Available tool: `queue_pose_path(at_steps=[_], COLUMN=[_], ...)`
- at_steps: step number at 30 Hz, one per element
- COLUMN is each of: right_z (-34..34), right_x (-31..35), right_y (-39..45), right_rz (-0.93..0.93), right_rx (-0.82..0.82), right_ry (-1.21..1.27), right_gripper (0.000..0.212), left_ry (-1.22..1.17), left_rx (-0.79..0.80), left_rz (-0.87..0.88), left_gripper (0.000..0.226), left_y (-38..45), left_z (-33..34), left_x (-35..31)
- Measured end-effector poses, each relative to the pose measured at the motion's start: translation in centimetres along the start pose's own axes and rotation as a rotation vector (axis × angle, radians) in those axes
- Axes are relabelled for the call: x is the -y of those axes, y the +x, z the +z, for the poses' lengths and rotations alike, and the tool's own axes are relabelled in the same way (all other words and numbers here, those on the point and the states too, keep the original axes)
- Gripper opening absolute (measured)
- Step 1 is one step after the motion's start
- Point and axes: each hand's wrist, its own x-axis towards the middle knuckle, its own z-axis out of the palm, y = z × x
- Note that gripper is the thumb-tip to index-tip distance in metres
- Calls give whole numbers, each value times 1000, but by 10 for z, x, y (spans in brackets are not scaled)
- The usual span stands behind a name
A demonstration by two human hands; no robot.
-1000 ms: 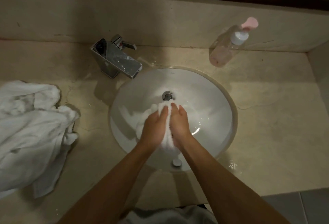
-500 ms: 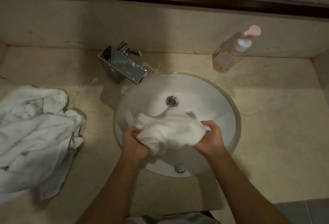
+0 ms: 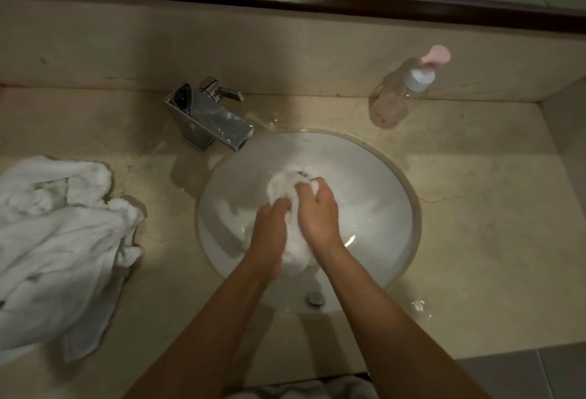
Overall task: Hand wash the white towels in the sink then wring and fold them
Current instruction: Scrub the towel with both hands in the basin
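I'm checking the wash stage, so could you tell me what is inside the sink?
Inside the sink, both hands grip a bunched white towel. The towel covers most of the drain.

drain mostly hidden by towel, towel pile cut off left

Both forearms reach forward, converging. The left hand and right hand meet, fingers curled tight.

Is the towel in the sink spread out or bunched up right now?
Bunched up. The towel is a crumpled wad over the sink, gripped by the left hand and right hand.
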Motion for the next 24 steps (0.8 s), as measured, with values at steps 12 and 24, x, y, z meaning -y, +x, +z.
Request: queue_pose_path(at_steps=[12, 24], right_z=[-17, -50], right_x=[58, -54], right_y=[9, -3], right_rz=[50, 683], right_rx=[29, 513], right_ry=[618, 737], right_gripper=[20, 61], left_ry=[-47, -473], left_rx=[118, 106], left_rz=[414, -229], left_gripper=[26, 38], left_y=[-44, 9], left_z=[-8, -53], left_x=[-57, 33])
